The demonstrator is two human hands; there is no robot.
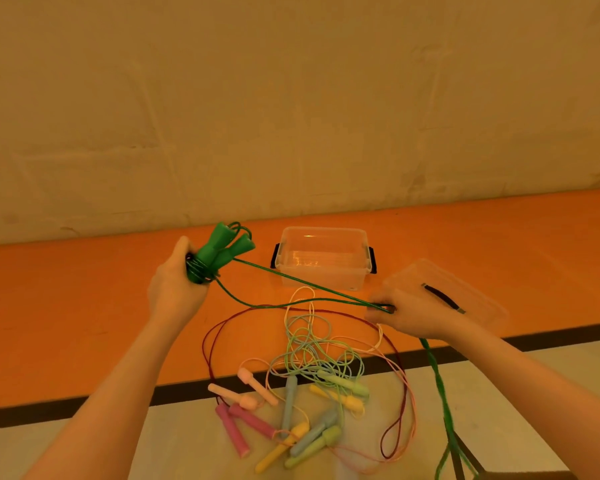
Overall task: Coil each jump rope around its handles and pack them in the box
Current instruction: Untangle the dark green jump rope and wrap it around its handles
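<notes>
No legible text, label, brand, number or sign on any item in view: none on the clear plastic box [323,258], its lid [444,292], the jump-rope handles [222,252] or the orange surface [84,306].

The box [323,259] stands far on the table [84,306], its lid [444,292] just right. Handles [222,252] held by the left hand [174,289] are left of the box. Loose jump ropes [305,386] lie near, between both arms; the right hand [406,313] is near the lid.
</notes>
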